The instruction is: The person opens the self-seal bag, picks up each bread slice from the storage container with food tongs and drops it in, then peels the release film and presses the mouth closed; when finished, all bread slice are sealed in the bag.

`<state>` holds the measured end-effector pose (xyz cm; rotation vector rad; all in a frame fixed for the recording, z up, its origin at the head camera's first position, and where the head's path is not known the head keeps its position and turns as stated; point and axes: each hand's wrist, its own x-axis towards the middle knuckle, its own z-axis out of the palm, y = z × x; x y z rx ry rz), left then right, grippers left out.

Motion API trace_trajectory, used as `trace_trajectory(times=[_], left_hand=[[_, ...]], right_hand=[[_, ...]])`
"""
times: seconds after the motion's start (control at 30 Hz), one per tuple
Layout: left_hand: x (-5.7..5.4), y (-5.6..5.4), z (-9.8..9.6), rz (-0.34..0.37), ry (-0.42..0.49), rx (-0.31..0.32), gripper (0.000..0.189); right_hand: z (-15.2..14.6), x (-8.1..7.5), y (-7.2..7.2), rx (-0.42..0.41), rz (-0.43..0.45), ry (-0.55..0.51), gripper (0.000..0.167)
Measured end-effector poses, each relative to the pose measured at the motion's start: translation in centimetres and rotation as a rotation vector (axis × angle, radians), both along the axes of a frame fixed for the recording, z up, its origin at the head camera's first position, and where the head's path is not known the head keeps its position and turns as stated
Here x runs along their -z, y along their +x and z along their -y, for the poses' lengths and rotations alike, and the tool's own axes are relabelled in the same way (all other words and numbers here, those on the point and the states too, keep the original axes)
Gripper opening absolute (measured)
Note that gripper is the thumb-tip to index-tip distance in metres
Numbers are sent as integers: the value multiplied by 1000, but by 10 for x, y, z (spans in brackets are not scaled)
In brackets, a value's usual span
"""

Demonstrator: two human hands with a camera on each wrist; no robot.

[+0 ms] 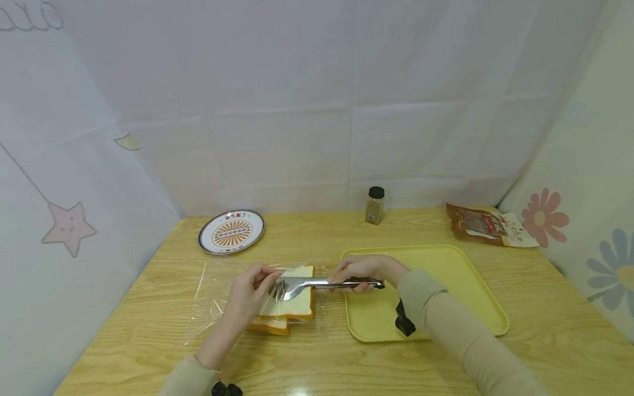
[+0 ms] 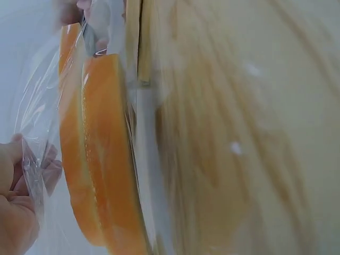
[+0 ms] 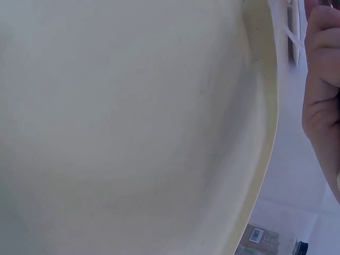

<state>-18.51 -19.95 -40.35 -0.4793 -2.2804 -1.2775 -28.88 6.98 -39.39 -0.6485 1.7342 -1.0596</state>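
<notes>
Two slices of bread (image 1: 301, 303) with orange-brown crusts lie stacked and slightly offset on the table, with a clear plastic bag (image 1: 210, 291) about them. My left hand (image 1: 251, 290) pinches the thin film between thumb and fingers at the slices' left side. The left wrist view shows that hand (image 2: 18, 194) on the crinkled film, beside the crusts (image 2: 106, 154). My right hand (image 1: 366, 268) grips metal tongs (image 1: 317, 282) by the handle, their head over the upper slice. Whether the tongs touch the bread I cannot tell. The right wrist view catches only part of the right hand (image 3: 324, 79).
Under my right forearm lies a yellow tray (image 1: 455, 275). A patterned plate (image 1: 231, 232) sits at the back left. Behind the tray stands a spice jar (image 1: 375, 206) with a black lid, and a brown food packet (image 1: 487, 225) lies at the back right.
</notes>
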Motion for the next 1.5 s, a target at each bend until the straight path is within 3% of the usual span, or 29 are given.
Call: trace_trajectory(times=[0.33,0.5,0.7,0.9,1.17,1.33,1.5], left_hand=[[-1,0,-2,25,-49,-22,5],[0,0,-5,-27,-80,-28,5],[1,-2,-6,-68,-28,-28,5],[0,-3,-3,-5,-23,-63,6],[-4,-5,5,40,-29,-77,9],[-3,-3,4,7,-80,-93,8],[-2,-5,4,-12,-70,-82,7]], right_hand=[[1,1,5,8,-12,-34,38],[8,0,5,-3,-31,-30,38],[14,-4,4,8,-41,-10,36],[12,-7,3,-18,-36,-6,37],[-7,-11,-1,-36,17,19,46],[-29,-16,-1,-7,32,35,47],[-54,-20,1,20,29,46,45]])
